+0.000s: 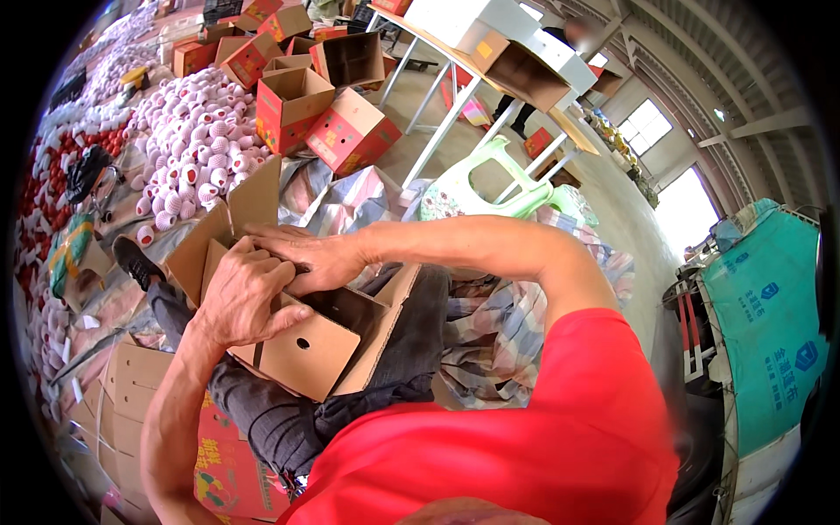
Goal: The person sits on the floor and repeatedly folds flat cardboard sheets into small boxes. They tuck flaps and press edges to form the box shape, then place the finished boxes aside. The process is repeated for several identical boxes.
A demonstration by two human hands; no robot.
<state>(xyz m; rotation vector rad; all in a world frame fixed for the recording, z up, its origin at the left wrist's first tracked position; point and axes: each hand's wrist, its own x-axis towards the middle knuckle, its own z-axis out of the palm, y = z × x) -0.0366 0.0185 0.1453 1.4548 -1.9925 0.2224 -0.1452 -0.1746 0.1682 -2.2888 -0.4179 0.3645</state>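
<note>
Below the ribbed roof (744,79), a checked woven sheet (494,341) covers part of the floor (612,232); a heap of foam-netted fruit (201,131) lies to the far left. The open cardboard carton (306,360) rests on the lap (271,420), its long axis apparently slanting from far left to near right. The right hand (319,260) crosses over it, meeting the left hand (245,297); both sets of fingers curl inward, tips hidden, grip unclear.

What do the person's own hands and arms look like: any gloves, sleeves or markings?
The left hand and right hand show no gloves, watch or bracelet. A short red sleeve covers the right upper arm; both forearms are uncovered. The left sleeve is out of view.
</note>
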